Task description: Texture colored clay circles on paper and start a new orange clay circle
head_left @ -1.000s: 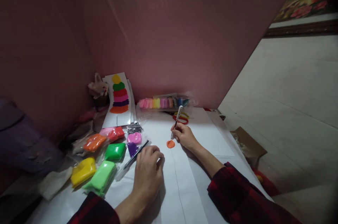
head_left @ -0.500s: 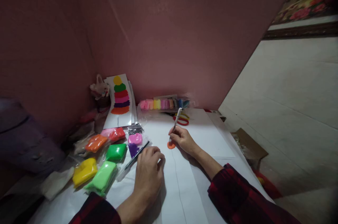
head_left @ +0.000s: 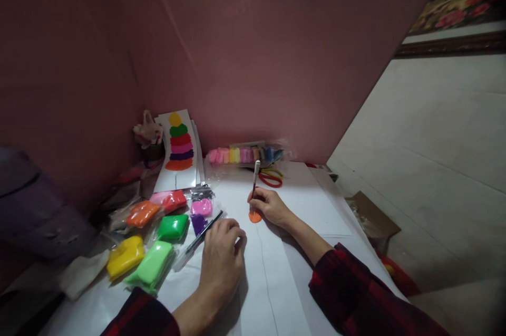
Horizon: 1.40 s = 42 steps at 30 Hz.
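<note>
My right hand [head_left: 271, 207] pinches a slim tool [head_left: 256, 170] with a dark-striped white upper end. It stands nearly upright, its lower tip against a small flattened piece of orange clay [head_left: 255, 217]. That piece sits at the top of a thin line drawn on a white sheet of paper [head_left: 272, 262]. My left hand [head_left: 223, 251] rests on the paper with loosely bent fingers and nothing seen in them; its fingertips are partly hidden. Just left of it, a dark pen [head_left: 204, 230] lies slanted.
Clay packets crowd the left: light green [head_left: 152, 267], yellow [head_left: 125, 257], green [head_left: 173, 227], orange [head_left: 143, 213]. A picture with stacked colour bands [head_left: 182, 149] leans behind them. Red-and-yellow scissors [head_left: 271, 180] and a strip of coloured clay [head_left: 245, 155] lie near the wall.
The striped tool has swung from a rightward lean to more upright, its top moving left. Ridged marks now show on the orange clay. My left hand has stayed in place.
</note>
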Tool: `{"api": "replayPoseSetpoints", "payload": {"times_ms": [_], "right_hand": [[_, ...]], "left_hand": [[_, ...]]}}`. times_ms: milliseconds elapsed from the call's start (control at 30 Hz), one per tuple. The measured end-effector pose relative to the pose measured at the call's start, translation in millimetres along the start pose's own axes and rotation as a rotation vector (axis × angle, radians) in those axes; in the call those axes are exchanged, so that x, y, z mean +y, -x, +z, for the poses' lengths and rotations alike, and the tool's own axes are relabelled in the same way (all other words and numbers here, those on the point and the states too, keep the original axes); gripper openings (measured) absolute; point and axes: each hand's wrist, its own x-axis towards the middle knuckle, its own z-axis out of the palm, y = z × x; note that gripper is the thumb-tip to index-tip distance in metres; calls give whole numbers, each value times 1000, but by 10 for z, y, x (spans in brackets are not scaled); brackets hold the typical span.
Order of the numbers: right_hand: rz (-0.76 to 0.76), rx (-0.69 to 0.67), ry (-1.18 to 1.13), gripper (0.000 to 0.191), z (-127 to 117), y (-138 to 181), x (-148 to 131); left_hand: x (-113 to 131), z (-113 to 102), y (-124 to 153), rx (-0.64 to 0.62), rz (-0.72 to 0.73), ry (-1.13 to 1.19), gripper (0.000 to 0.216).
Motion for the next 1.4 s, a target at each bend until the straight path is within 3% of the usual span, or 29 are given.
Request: {"api": "replayPoseSetpoints", "payload": {"times_ms": [433, 867, 1200, 1400], "right_hand": [[20, 79, 25, 5, 42, -47, -3], [40, 204, -162, 14, 48, -69, 79], [71, 42, -143, 15, -91, -20, 52], [64, 37, -98, 6, -72, -22, 22]], "left_hand": [[-7, 5, -2, 11, 6, -17, 19], [-12, 4, -9, 0, 2, -7, 19], [11, -14, -4, 13, 9, -15, 20], [10, -11, -1, 12, 6, -20, 19]]}}
